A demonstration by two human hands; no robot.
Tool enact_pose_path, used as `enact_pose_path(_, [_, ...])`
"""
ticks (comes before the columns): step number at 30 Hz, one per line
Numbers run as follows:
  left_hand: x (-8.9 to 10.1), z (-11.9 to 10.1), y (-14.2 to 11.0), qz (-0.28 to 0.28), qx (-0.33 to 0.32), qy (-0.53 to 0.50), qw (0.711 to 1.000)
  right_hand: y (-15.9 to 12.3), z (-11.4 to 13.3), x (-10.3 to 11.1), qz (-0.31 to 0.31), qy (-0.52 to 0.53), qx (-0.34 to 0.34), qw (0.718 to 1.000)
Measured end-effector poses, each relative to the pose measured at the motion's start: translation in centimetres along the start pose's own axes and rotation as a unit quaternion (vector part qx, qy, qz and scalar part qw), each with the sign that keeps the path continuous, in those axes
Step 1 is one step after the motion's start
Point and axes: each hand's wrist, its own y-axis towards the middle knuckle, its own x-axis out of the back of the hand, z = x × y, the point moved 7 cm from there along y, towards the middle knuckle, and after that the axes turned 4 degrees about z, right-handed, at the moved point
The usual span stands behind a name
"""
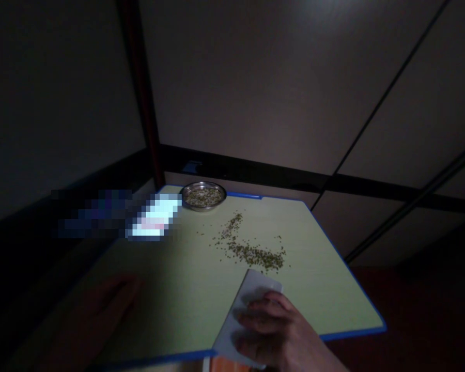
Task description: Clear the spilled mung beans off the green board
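Note:
My right hand (271, 325) grips a white flat rectangular piece (248, 287) near the front edge of the table, its fingers bent over the piece's face. Just beyond the piece's far end, small greenish-brown seeds or grains (258, 256) lie in a curved, scattered band. In the shadow at the left, my left hand (108, 302) rests low over the tabletop with its fingers curled. Darkness hides whether anything is inside it. A round metal dish (203, 207) at the back holds more of the same grains.
The pale tabletop (170, 320) has a blue edge. At its left lies a bright, pixelated rectangle (155, 217). Below the front edge shows something orange (225, 365). Panelled cabinet doors (256, 93) rise behind the table; the surroundings are dim.

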Motion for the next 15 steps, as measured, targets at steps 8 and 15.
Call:
enact_pose_path(8, [-7.2,-10.5,1.1,0.051,-0.318,0.127,0.938,-2.5,-1.6,3.8,-0.018,0.032,-0.031,0.999])
enact_pose_path(15, [-10.7,-11.6,4.6,0.011,-0.371,0.275,0.887,-0.7,-7.1,10.1,0.011,-0.011,-0.239,0.971])
